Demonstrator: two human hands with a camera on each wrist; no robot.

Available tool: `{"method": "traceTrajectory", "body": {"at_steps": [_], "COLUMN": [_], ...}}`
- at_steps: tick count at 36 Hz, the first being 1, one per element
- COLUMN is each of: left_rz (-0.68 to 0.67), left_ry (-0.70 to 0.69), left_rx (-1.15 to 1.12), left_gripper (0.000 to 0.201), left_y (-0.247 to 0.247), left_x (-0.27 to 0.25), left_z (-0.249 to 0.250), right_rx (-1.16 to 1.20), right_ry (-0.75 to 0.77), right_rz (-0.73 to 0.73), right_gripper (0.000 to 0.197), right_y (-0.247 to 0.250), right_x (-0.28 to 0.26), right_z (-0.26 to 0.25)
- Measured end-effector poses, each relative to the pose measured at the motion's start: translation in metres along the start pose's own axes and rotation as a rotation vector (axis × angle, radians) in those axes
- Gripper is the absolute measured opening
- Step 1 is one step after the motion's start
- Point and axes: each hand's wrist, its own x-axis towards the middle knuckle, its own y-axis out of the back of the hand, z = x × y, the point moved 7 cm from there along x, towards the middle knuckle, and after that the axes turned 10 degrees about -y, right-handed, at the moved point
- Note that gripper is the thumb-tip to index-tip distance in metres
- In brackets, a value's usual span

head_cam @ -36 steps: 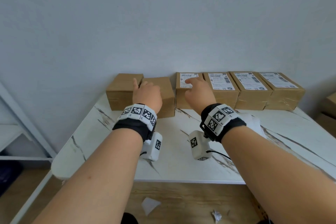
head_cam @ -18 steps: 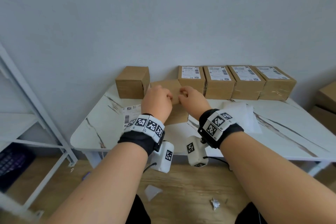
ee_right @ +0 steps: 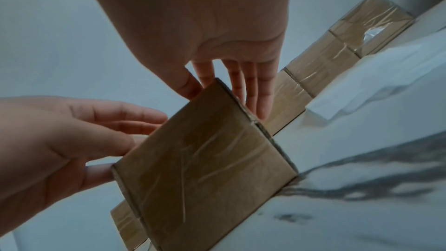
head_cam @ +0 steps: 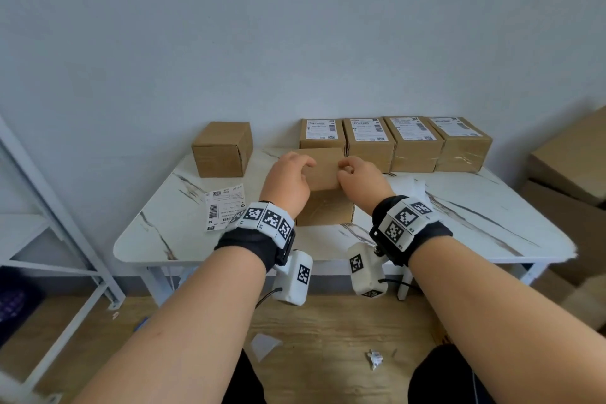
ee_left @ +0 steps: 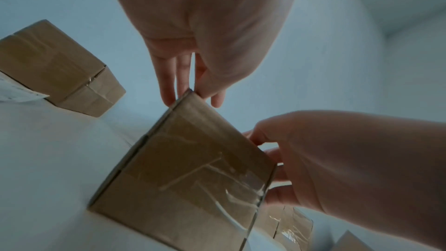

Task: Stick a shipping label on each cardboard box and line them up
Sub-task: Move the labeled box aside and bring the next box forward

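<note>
Here we see both hands gripping one plain cardboard box (head_cam: 324, 174) from either side near the table's (head_cam: 459, 223) middle: the left hand (head_cam: 287, 182) with thumb and fingers curled over its left edge, the right hand (head_cam: 360, 179) pinching its right edge. We count six boxes: four labelled boxes (head_cam: 393, 138) lined up touching along the wall, one unlabelled box (head_cam: 223, 149) apart at left, and the held one. One loose shipping label (head_cam: 224, 207) lies flat on the table's left part.

I cannot read any text. The four labelled boxes (head_cam: 395, 141) at my 12 o'clock carry printed labels, and a loose label (head_cam: 225, 206) at 10 o'clock shows a barcode; all letters are too small.
</note>
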Motion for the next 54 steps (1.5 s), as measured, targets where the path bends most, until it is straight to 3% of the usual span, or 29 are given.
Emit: {"method": "traceTrajectory", "body": {"at_steps": [8, 15, 20, 27, 33, 38, 40, 42, 44, 54], "left_rz": [0.007, 0.001, -0.054, -0.188, -0.236, -0.237, -0.237, -0.234, -0.243, -0.217], "left_ry": [0.171, 0.348, 0.427, 0.446, 0.429, 0.432, 0.43, 0.431, 0.429, 0.391], "left_rx": [0.055, 0.132, 0.172, 0.198, 0.194, 0.171, 0.177, 0.175, 0.171, 0.218], "left_gripper": [0.047, 0.047, 0.042, 0.037, 0.038, 0.035, 0.037, 0.04, 0.041, 0.038], "left_y": [0.04, 0.08, 0.085, 0.068, 0.059, 0.055, 0.054, 0.054, 0.054, 0.055], "left_x": [-0.007, -0.046, -0.073, -0.086, -0.087, -0.088, -0.088, -0.088, -0.09, -0.091], "left_z": [-0.036, -0.092, -0.121, -0.141, -0.151, -0.158, -0.159, -0.16, -0.16, -0.153], "right_rx": [0.056, 0.099, 0.006, -0.227, -0.302, -0.223, -0.194, -0.157, -0.114, -0.017], "right_ry": [0.149, 0.252, 0.274, 0.14, 0.04, -0.007, -0.007, -0.027, -0.047, -0.059], "right_rz": [0.121, -0.004, -0.075, -0.25, -0.23, -0.251, -0.258, -0.243, -0.232, -0.205], "right_gripper": [0.036, 0.036, 0.037, 0.033, 0.022, 0.018, 0.004, 0.021, 0.025, 0.014], "right_y": [0.005, -0.038, -0.08, -0.135, -0.154, -0.162, -0.164, -0.165, -0.163, -0.155], "right_x": [-0.017, -0.042, -0.052, -0.046, -0.033, -0.03, -0.03, -0.027, -0.026, -0.023], "right_z": [-0.037, -0.087, -0.103, -0.088, -0.078, -0.083, -0.084, -0.082, -0.078, -0.078]}}
